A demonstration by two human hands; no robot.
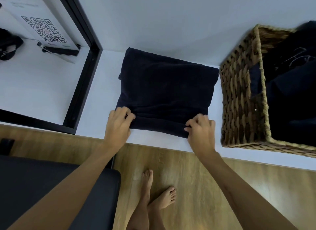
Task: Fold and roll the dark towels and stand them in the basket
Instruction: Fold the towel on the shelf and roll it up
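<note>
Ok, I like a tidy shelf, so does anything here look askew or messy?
Only small things. The folded towel lies slightly skewed to the shelf edge, its far left corner bulging unevenly. In the basket, dark cloth sits loosely heaped, not rolled upright. Both hands grip the towel's near edge.

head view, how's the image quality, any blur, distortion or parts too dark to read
Head view: wide-angle bending curves the shelf edge and basket; soft overall, right edge smeared; the dark towel shows little fold detail; both hands, left hand and right hand, slightly soft.
</note>
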